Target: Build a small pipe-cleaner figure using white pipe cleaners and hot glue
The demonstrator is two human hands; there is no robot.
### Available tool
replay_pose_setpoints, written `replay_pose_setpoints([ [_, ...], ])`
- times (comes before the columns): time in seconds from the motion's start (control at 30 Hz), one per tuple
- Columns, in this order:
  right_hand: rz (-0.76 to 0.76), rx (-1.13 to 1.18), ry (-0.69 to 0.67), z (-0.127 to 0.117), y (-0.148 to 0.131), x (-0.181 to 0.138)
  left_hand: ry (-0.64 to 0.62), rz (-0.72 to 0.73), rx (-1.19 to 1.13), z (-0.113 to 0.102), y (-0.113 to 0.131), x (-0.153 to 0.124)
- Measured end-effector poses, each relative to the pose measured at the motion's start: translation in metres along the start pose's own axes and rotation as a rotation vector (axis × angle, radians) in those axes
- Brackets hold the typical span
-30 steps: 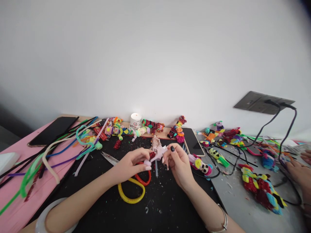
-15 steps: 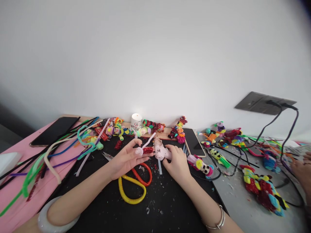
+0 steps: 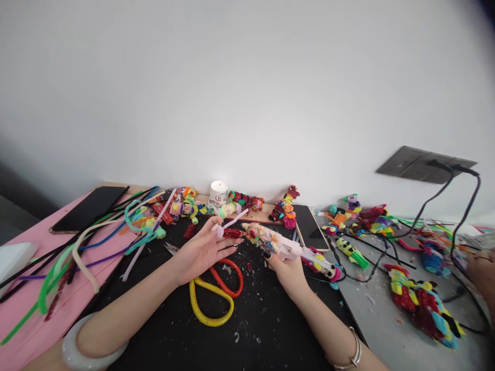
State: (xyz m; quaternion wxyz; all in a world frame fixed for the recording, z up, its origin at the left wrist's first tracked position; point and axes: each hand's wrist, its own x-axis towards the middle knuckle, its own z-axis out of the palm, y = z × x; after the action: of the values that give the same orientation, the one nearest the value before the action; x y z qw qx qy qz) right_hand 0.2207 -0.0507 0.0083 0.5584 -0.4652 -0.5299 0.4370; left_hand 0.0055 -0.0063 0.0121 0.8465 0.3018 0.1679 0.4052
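My left hand [image 3: 201,251], palm turned up, pinches a small craft piece with thumb and finger. That piece has a red glittery pipe-cleaner body [image 3: 232,233] and a pale lilac pipe cleaner [image 3: 235,219] wound at one end, its tail sticking out. My right hand [image 3: 286,268] is wrapped round a white glue gun [image 3: 291,248]. The gun's nozzle end is crusted with colourful fuzz and points left, close to the red body; I cannot tell whether they touch. A clear glue stick [image 3: 319,257] juts from its back. Scissors [image 3: 212,322] with yellow and red handles lie below my left hand.
Loose pipe cleaners [image 3: 83,247] and a phone [image 3: 88,208] lie at left. A paper cup [image 3: 218,194] stands by the wall among pipe-cleaner dolls [image 3: 286,208]. A tablet-like device [image 3: 311,229], more dolls [image 3: 421,304] and cables [image 3: 452,247] are right, beside another person's hand [image 3: 481,270].
The glue gun has turned in my right hand so its fuzzy nozzle faces left and its back end points right. My left hand has opened out somewhat, still pinching the craft piece.
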Motion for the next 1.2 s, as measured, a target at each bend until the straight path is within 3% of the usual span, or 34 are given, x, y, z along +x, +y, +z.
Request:
replay_pose_setpoints([
  [0.17, 0.013, 0.059, -0.127, 0.0069, -0.0009, -0.0038, -0.029, 0.012, 0.041, -0.0009, -0.0043, -0.0003],
  [1.2, 0.026, -0.03, -0.086, 0.0082, 0.0003, -0.005, -0.048, 0.016, 0.079, -0.001, -0.0067, -0.0006],
])
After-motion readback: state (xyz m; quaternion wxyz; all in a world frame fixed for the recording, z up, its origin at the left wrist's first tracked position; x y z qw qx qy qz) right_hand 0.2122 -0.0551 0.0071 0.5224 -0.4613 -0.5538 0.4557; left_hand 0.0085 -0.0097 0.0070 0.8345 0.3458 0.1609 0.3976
